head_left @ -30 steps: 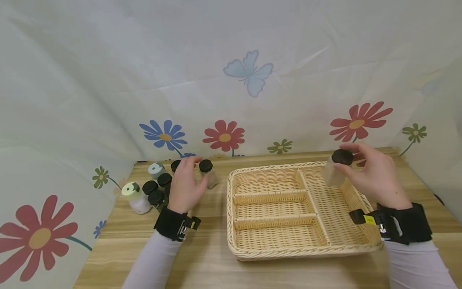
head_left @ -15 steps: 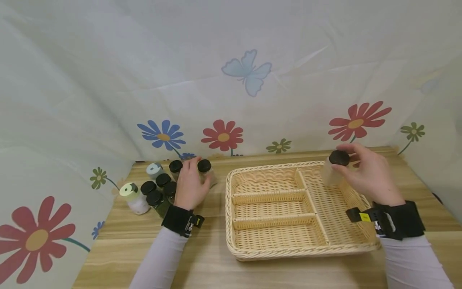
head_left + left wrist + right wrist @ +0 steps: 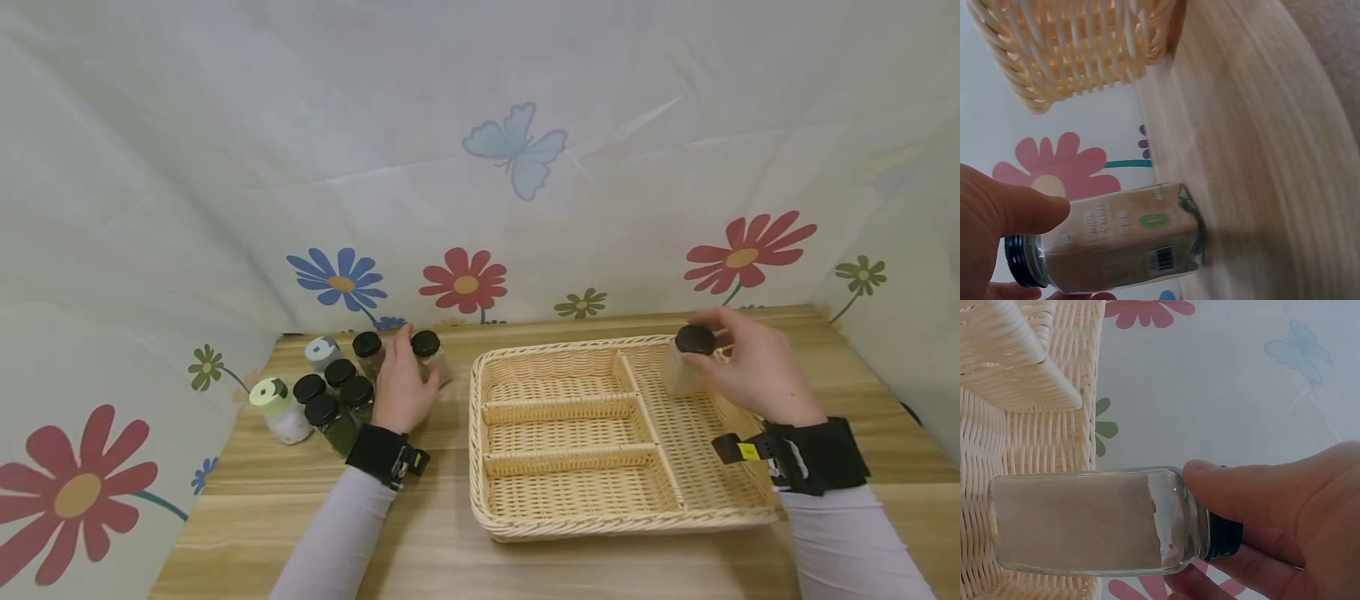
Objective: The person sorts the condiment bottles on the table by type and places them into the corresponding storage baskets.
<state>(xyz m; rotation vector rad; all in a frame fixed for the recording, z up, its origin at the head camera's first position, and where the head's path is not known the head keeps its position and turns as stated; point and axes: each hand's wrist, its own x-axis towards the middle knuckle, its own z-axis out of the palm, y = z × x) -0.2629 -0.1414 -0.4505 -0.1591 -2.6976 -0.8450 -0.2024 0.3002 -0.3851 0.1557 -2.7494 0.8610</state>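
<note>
My right hand (image 3: 757, 371) pinches a clear jar (image 3: 678, 377) by its black lid and neck, upright over the basket's long right compartment. In the right wrist view that jar (image 3: 1085, 522) holds pale brown powder, and its base is near the wicker; contact cannot be made out. My left hand (image 3: 405, 387) is at another black-lidded jar (image 3: 433, 364) left of the basket. The left wrist view shows this labelled jar (image 3: 1116, 240) standing on the table, my thumb at its shoulder and a finger across by the lid.
The wicker basket (image 3: 570, 527) has three small compartments at left and one long one at right. Left of my left hand stand several black-lidded jars (image 3: 337, 429), a yellow-green-lidded bottle (image 3: 288, 423) and a grey-blue-lidded one (image 3: 322, 352). Behind the table hangs a flowered cloth (image 3: 637, 208).
My right hand and its jar have moved left and lower over the basket's right compartment. My left hand has shifted right, around the jar nearest the basket.
</note>
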